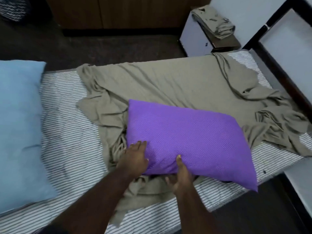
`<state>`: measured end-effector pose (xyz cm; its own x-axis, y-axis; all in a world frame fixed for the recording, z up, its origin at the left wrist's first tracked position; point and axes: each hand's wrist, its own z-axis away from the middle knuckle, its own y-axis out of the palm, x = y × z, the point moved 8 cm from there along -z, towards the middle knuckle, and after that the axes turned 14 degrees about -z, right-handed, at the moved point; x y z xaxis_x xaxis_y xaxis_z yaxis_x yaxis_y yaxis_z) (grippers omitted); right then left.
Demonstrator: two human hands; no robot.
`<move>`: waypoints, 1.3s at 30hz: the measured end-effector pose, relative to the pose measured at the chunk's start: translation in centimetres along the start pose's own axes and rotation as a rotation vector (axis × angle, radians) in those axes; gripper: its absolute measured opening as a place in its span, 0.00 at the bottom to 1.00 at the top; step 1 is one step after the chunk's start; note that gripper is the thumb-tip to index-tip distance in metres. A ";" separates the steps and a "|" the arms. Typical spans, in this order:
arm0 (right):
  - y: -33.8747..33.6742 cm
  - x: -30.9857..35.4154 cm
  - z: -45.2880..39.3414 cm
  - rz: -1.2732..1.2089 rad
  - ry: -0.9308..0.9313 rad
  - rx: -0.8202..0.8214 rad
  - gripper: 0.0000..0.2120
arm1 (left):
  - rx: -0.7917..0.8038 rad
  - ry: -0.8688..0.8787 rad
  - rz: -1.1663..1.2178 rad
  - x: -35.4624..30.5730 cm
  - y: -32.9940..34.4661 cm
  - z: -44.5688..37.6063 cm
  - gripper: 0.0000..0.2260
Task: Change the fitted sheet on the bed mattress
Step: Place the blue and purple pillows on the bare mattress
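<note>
A purple pillow [190, 141] lies on a rumpled olive-grey fitted sheet [168, 85] that covers only the right part of the striped mattress [67, 132]. My left hand [133, 159] grips the pillow's near left corner, fingers on top. My right hand [180, 176] grips the pillow's near edge, thumb on top and fingers underneath. The sheet is pulled off the mattress corners and bunched under the pillow.
A light blue pillow [18, 132] lies on the mattress's left part. A folded olive cloth [216, 22] sits on a small white cabinet [195, 41] beyond the bed. The dark bed frame [278, 68] runs along the right. Dark floor and wooden furniture [118, 12] lie behind.
</note>
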<state>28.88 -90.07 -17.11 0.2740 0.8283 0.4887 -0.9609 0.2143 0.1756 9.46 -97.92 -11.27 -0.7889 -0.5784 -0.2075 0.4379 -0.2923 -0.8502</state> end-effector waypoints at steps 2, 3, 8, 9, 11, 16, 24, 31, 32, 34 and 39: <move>0.3 1.8 -2.0 -0.155 0.017 0.094 0.30 | 0.028 0.001 0.017 -3.0 0.3 -2.2 0.35; 0.7 2.7 -2.7 -0.224 0.032 0.130 0.34 | 0.042 -0.007 0.030 -4.0 0.3 -3.2 0.37; 4.2 8.2 -3.6 -0.376 -0.070 0.201 0.33 | -0.019 -0.097 0.156 -5.4 -3.1 -5.6 0.46; 5.5 9.6 -2.9 -0.369 -0.110 0.226 0.29 | -0.050 -0.108 0.198 -5.2 -4.3 -5.6 0.43; 7.9 12.4 -1.5 -0.353 -0.181 0.300 0.28 | -0.125 -0.135 0.270 -4.5 -7.2 -5.4 0.34; 12.9 15.2 5.0 -0.157 -0.182 0.503 0.26 | -0.272 -0.290 0.343 -0.3 -14.7 -3.5 0.28; 17.0 9.9 16.7 0.124 0.166 0.888 0.22 | -0.310 -0.438 0.652 11.2 -20.0 6.4 0.42; 17.7 -4.9 23.4 0.437 0.154 0.958 0.22 | -0.472 -0.724 0.995 25.8 -12.1 23.1 0.37; 17.6 -7.4 23.9 0.495 0.100 0.932 0.21 | -0.567 -0.762 0.970 27.9 -10.7 25.8 0.32; 17.2 -12.9 25.2 0.587 0.005 0.877 0.20 | -0.713 -0.805 0.899 31.9 -8.5 31.0 0.25; 15.3 -26.0 29.1 0.864 -0.124 0.809 0.19 | -0.847 -0.917 0.792 41.5 -2.5 42.4 0.16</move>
<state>8.26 -123.38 -2.31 -0.4073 0.4727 0.7814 -0.5366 -0.8162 0.2140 -6.08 -153.48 2.75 0.2131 -0.7340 -0.6449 -0.0161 0.6573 -0.7535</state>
